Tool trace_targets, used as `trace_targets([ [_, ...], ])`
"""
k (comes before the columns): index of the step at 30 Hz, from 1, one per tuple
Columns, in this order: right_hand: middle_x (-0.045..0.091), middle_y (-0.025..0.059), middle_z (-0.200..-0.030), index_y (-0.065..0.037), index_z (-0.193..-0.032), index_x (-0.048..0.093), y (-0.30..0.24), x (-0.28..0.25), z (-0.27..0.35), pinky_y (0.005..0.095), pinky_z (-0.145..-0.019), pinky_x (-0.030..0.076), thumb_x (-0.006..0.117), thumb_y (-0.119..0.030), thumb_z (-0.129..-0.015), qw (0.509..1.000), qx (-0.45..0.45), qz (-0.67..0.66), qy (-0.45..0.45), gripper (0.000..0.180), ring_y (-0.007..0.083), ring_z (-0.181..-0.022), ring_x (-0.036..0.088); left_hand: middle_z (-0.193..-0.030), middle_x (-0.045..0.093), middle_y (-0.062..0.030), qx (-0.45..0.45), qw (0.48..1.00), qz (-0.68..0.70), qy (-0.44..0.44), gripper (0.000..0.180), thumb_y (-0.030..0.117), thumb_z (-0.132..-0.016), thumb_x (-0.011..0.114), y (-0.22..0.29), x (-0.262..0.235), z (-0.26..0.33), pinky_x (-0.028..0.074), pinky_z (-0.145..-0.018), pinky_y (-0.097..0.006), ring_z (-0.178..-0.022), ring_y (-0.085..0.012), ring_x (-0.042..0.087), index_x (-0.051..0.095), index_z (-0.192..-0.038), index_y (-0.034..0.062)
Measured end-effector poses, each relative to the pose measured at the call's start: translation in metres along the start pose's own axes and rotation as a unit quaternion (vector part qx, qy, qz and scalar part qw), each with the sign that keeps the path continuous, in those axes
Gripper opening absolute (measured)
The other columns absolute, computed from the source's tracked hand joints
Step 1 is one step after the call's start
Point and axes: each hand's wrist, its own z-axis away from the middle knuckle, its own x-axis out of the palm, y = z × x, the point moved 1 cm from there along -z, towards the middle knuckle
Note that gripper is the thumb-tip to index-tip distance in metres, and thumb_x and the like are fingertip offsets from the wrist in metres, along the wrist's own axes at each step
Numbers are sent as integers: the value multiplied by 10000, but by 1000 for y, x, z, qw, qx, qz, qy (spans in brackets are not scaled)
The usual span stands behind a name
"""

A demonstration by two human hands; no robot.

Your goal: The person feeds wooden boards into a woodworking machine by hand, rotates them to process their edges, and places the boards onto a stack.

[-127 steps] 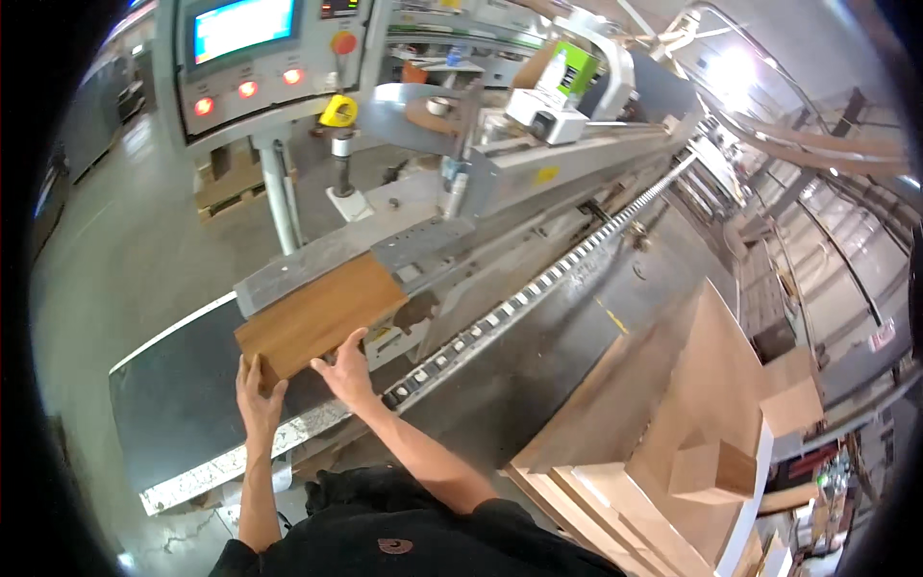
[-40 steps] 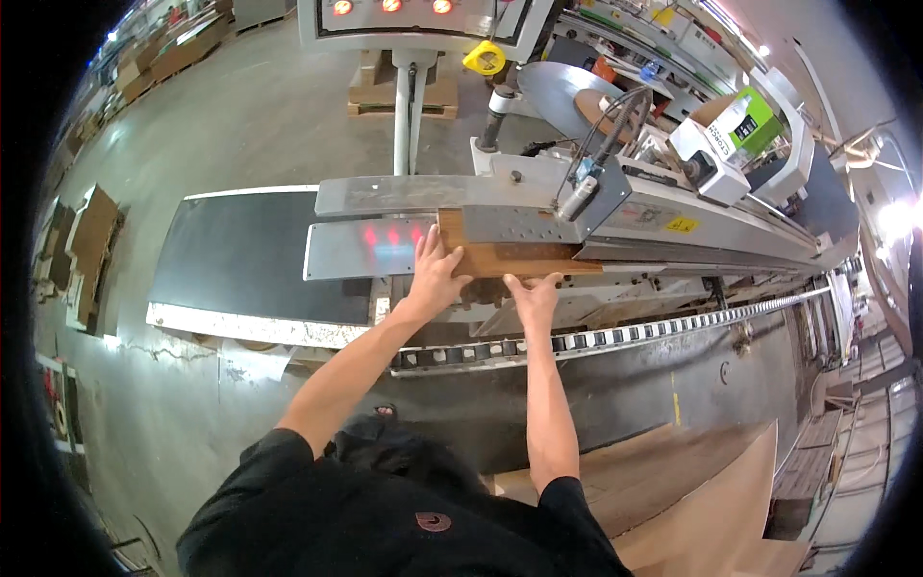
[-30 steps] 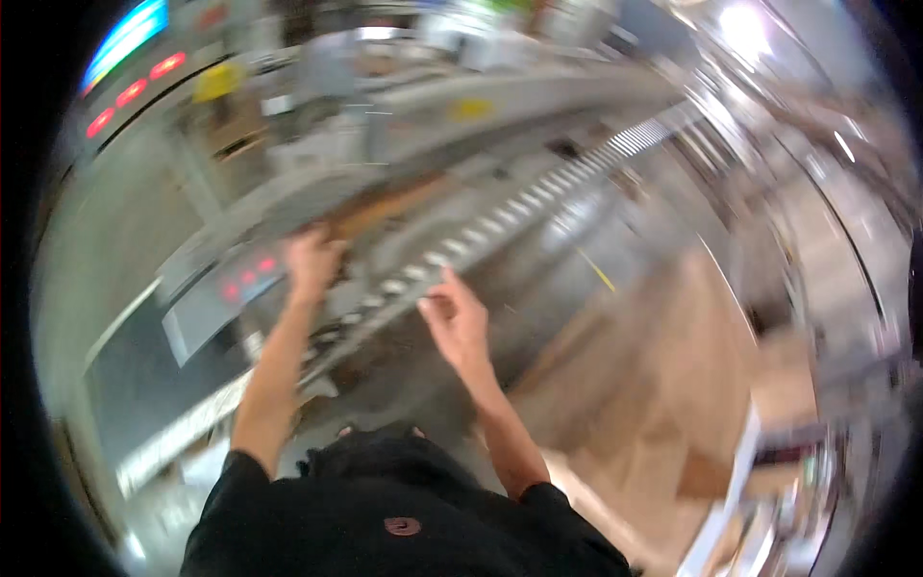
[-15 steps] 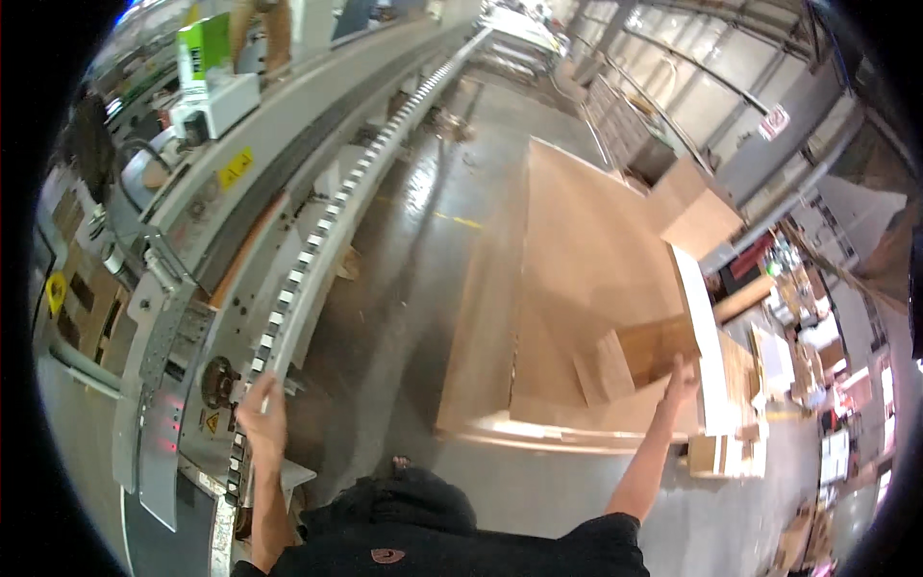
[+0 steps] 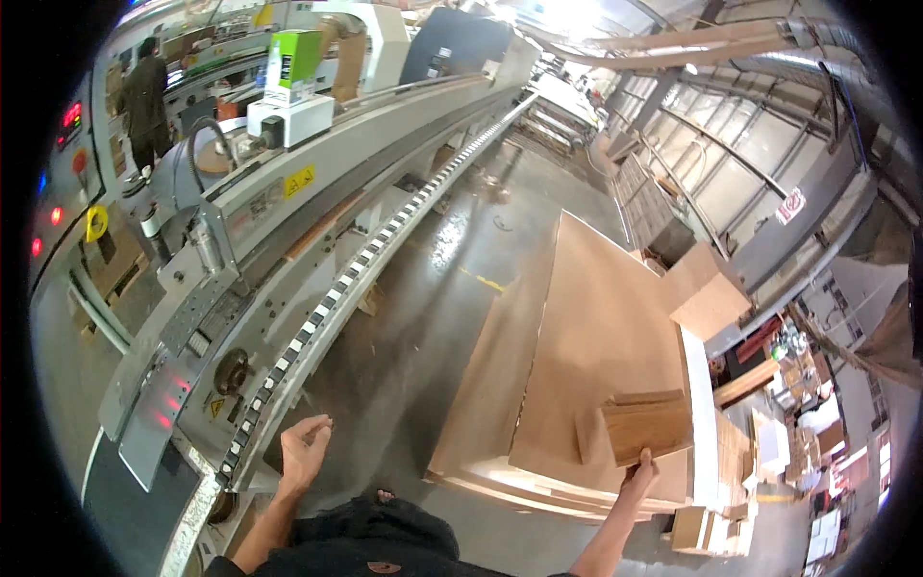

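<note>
My right hand (image 5: 642, 471) grips the lower edge of a brown wood-grain board (image 5: 646, 428), holding it tilted over a large stack of flat brown sheets (image 5: 596, 317). Beside it on the stack are another narrow brown piece (image 5: 585, 435) and a further board (image 5: 649, 396) partly behind the held one. My left hand (image 5: 306, 450) hovers beside the black-and-white segmented conveyor track (image 5: 332, 298) of a long grey machine. Its fingers are curled in, and nothing shows in them.
The machine (image 5: 356, 135) runs away along the left, with a green-and-white box (image 5: 293, 60) on top. A control panel with red lights (image 5: 67, 183) stands far left, where a person (image 5: 146, 101) stands beyond. An open cardboard box (image 5: 707, 288) sits at the stack's far right.
My left hand has come off the track edge and moved right. My right hand has drawn nearer and now grips the board, which is lifted and tilted. The view has shifted.
</note>
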Motion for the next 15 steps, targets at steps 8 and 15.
trace_targets([
  [8, 600, -1, -888, -39, -968, 610, 18, 146, 221, 274, -681, 446, 665, -166, -900, 980, 21, 29, -194, 154, 104, -798, 533, -1104, 701, -149, -85, 964, 211, -136, 370, 121, -926, 666, 39, 22, 25, 518, -884, -299, -986, -170, 657, 598, -1223, -90],
  [15, 625, 93, -1017, 18, -1111, 601, 10, 242, 403, 323, -839, 461, 678, -160, -894, 877, 133, 95, -452, 291, 156, -939, 564, -1130, 657, -88, -32, 938, 341, 57, 412, 144, -892, 678, 41, -30, 54, 478, -871, -317, -999, -164, 611, 563, -1240, -44],
])
